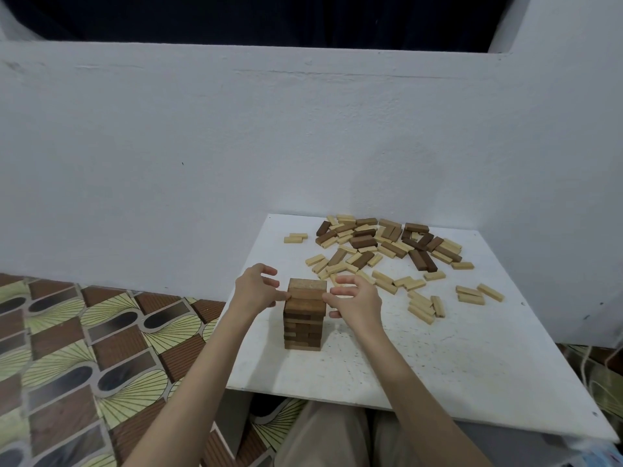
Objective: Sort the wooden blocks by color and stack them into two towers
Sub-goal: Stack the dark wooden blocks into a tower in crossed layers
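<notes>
Item: dark tower (305, 315), standing on the white board (472, 365) just left of its centre, several layers high, layers crossed so each course locks the one below. Top course looks paler and squarely seated. Left hand (256, 289), at the tower's 9 o'clock, fingertips touching the upper courses, fingers bent but not wrapped round any block; right hand (354, 299), at 3 o'clock, fingers spread and loosely curved, tips at or just off the top courses, holding nothing. The two hands flank the stack on opposite sides, likely to square the upper blocks and keep the column plumb; whether the right fingertips make contact cannot be told. Item: pile (381, 244), mixed dark and light blocks, at the tower's 1 o'clock toward the board's far edge, well apart. Loose light blocks (424, 305) lie scattered at 3 o'clock; a further pair (295, 237) at 12 o'clock. No light tower is begun; many dark blocks remain in the pile, so the sorting looks under half done. Surroundings: white wall (236, 146) behind, patterned floor (84, 348) at 8 o'clock.
</notes>
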Available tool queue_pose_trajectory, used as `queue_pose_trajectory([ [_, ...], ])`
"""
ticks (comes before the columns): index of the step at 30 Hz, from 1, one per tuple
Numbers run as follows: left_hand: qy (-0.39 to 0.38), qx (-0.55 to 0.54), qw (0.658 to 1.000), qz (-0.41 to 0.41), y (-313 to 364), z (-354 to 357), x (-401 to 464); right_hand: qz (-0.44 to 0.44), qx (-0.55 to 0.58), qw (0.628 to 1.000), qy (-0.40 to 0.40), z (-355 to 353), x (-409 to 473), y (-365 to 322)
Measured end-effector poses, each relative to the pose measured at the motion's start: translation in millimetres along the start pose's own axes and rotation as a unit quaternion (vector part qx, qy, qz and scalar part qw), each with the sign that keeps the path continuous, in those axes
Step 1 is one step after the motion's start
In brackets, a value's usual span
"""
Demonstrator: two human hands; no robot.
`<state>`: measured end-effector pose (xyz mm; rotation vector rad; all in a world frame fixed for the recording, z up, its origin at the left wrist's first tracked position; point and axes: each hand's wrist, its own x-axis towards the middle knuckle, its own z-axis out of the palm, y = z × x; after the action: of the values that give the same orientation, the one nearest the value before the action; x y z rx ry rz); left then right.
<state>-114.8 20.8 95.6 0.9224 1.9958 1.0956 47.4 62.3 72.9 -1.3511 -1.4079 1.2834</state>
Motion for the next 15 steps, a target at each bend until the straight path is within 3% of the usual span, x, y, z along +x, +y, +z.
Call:
queue_pose_trajectory([
  [4, 0.068, -0.009, 0.995, 0.072, -18.0, 1.8, 2.0, -0.027, 0.015, 0.999, 0.029, 1.8, -3.8, 12.0],
  [8, -0.021, -0.189, 0.979, 0.073, -38.4, 18.1, -11.9, -0.044, 0.076, 0.996, 0.023, 12.5, -18.0, 29.1],
  [15, -0.065, -0.222, 0.970, 0.076, -58.3, 42.2, -19.0, -0.063, 0.114, 0.989, -0.067, 30.2, -32.5, 51.1],
])
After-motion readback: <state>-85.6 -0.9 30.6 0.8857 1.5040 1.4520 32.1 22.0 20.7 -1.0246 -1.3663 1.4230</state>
